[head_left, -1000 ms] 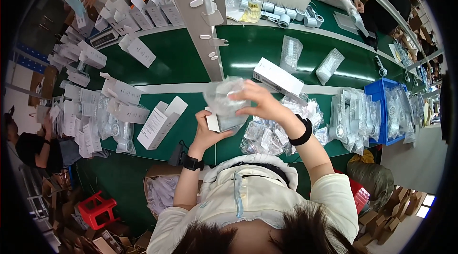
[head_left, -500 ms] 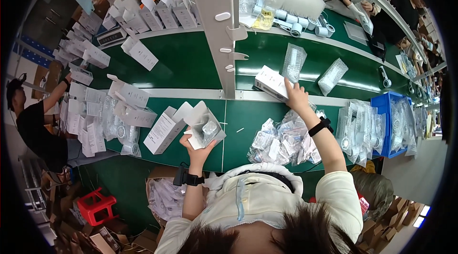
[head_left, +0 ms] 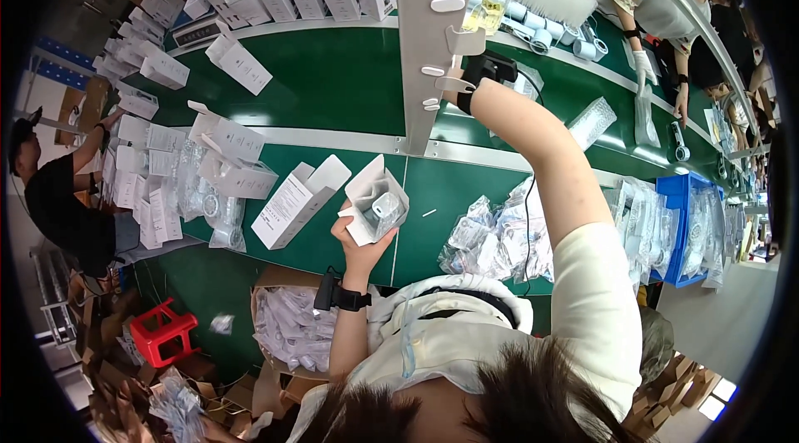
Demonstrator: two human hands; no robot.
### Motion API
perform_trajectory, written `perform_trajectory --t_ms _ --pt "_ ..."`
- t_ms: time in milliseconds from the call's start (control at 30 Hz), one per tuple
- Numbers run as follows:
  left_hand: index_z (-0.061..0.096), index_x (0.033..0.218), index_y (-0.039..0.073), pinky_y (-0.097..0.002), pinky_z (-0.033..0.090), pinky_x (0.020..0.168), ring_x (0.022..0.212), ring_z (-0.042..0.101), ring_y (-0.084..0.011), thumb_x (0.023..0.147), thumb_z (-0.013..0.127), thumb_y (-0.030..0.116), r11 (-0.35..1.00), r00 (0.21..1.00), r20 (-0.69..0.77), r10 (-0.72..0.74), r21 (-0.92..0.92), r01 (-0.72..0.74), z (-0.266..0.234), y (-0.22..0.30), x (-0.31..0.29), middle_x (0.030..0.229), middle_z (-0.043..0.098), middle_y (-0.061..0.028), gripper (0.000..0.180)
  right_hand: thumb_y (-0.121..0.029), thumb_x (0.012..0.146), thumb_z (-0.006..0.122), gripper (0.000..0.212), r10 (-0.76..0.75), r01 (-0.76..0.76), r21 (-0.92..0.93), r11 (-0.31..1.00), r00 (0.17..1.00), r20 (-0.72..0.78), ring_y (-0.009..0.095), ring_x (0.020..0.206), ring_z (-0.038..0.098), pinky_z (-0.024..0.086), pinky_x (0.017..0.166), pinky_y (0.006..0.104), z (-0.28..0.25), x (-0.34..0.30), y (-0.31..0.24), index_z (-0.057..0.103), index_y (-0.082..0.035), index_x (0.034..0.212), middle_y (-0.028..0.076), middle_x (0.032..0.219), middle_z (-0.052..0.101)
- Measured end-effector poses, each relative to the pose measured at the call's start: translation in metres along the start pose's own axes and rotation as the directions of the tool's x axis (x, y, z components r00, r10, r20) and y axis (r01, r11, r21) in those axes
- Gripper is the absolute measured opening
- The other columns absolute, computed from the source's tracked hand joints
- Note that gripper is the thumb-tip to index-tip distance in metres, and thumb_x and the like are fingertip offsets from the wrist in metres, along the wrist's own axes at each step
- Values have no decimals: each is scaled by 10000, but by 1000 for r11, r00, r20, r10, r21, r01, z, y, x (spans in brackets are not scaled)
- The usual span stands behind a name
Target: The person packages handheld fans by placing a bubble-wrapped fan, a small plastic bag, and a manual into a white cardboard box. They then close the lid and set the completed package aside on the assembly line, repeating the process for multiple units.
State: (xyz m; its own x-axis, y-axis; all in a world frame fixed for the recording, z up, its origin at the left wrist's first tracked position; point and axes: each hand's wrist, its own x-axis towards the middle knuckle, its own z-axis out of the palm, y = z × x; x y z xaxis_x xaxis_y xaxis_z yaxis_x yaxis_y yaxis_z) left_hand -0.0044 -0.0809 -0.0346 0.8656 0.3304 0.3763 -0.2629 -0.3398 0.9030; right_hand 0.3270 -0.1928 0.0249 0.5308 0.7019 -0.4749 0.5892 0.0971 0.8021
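White box (head_left: pixel 376 200) with a bagged part already tucked in sits gripped in my left hand (head_left: pixel 356 245) over the near edge of the green table (head_left: pixel 333 85), flaps unclosed, while my right hand's grip is hidden behind the post (head_left: pixel 429 35).

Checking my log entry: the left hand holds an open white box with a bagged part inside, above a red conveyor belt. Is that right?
Not quite: the conveyor belt is green, not red. The head view shows the left hand gripping the open white box with a bagged part inside, above that green surface.
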Motion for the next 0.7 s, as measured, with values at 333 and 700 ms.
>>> perform_trajectory --t_ms 333,700 --pt "194 1054 130 -408 361 920 1120 408 -337 579 770 17 998 997 56 60 11 -61 7 2 5 1268 299 -246 756 -128 725 571 266 503 195 659 726 504 -702 217 915 497 391 782 372 -4 -96 28 556 -101 989 46 945 537" --pt "250 1034 101 -386 379 889 1094 429 -320 571 766 27 999 991 122 47 8 -48 8 26 6 1244 336 -216 698 -212 607 710 496 255 -189 972 139 955 150 323 900 512 461 744 390 -29 -207 -243 531 -75 1049 147 933 540"
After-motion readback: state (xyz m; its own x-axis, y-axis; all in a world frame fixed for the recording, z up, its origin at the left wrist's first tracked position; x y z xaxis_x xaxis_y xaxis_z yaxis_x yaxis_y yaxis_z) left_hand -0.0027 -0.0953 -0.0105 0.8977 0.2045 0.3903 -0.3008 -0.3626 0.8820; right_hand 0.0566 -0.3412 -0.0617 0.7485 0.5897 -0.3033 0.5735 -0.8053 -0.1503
